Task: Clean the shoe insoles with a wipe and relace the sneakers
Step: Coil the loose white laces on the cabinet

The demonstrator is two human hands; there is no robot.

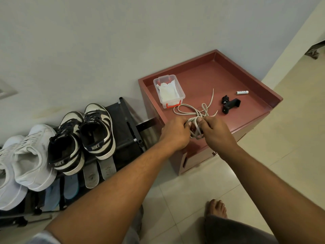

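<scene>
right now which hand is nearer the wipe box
Left. The left hand is in front of the wipe box; the right hand is farther right, nearer the black clamp; both hold the lace.

Shoe rack (130,120) left of the cabinet (207,152) — on it, wipe box (169,91) left, laces (191,110) in front.

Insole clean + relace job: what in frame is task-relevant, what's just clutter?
Job:
- pale shoelace, gripped by left hand and right hand
- clear box of wipes
- grey insoles
- black-and-white sneakers
- white sneakers

Lying about, on the red cabinet top:
- black clamp mount
- small white cylinder
</scene>
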